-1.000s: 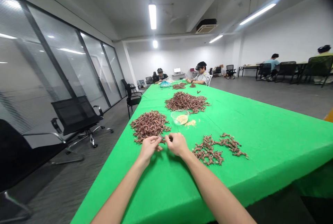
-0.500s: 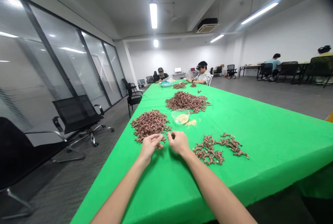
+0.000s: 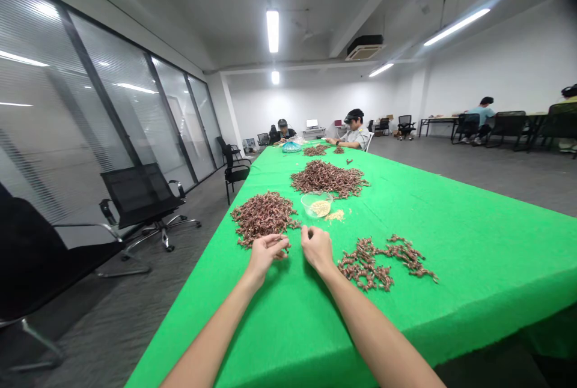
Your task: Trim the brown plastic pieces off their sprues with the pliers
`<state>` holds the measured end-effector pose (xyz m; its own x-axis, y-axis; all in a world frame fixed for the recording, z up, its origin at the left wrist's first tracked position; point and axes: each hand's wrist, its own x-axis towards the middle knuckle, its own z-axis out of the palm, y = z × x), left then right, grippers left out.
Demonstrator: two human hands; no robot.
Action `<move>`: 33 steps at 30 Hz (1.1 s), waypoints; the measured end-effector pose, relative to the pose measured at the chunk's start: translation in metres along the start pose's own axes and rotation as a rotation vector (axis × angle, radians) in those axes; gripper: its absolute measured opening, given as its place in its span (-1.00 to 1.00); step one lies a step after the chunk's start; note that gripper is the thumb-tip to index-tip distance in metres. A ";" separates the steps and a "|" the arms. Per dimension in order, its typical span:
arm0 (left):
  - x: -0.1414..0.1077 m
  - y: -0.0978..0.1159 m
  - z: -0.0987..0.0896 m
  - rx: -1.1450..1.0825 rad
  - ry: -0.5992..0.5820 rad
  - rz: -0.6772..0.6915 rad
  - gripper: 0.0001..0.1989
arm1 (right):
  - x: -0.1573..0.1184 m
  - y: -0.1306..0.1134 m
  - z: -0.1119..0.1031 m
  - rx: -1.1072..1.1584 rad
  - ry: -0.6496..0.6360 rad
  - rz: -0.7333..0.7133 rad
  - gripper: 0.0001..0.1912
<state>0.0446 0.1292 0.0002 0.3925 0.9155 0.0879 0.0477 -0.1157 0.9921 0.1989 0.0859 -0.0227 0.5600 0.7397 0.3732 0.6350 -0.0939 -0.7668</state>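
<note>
My left hand [image 3: 267,254] is closed in a pinch just in front of a heap of small reddish-brown knotted pieces [image 3: 261,215]. A small brown knotted piece [image 3: 287,246] shows at its fingertips. My right hand [image 3: 317,247] is curled, thumb and forefinger pressed together. What it grips, if anything, is too small to make out. A gap of green cloth lies between the hands. To the right of my right wrist, a looser spread of similar brown pieces [image 3: 367,263] lies on the table.
Beyond my hands stands a clear bowl [image 3: 309,210] of pale bits, some spilled beside it. A bigger brown heap [image 3: 331,178] lies behind it on the green cloth [image 3: 469,238]. Two people sit at the far end near a blue bag [image 3: 291,146]. Office chairs [image 3: 142,199] stand left.
My hands have drawn slightly apart, with the right hand shifting right. The whole view has also moved a little. The heaps look the same.
</note>
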 end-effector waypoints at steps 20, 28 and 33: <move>-0.001 -0.007 -0.003 0.164 0.001 0.004 -0.56 | -0.002 0.021 0.011 0.121 -0.030 -0.064 -0.53; 0.000 -0.007 -0.002 0.059 -0.060 -0.056 -0.63 | -0.026 0.012 0.010 -0.196 -0.133 -0.403 -0.73; -0.001 -0.005 -0.001 -0.025 -0.128 -0.081 -0.61 | -0.031 0.004 0.003 -0.327 -0.146 -0.391 -0.66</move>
<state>0.0433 0.1289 -0.0052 0.5019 0.8649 -0.0027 0.0613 -0.0325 0.9976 0.1830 0.0644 -0.0387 0.1824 0.8441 0.5041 0.9276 0.0223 -0.3730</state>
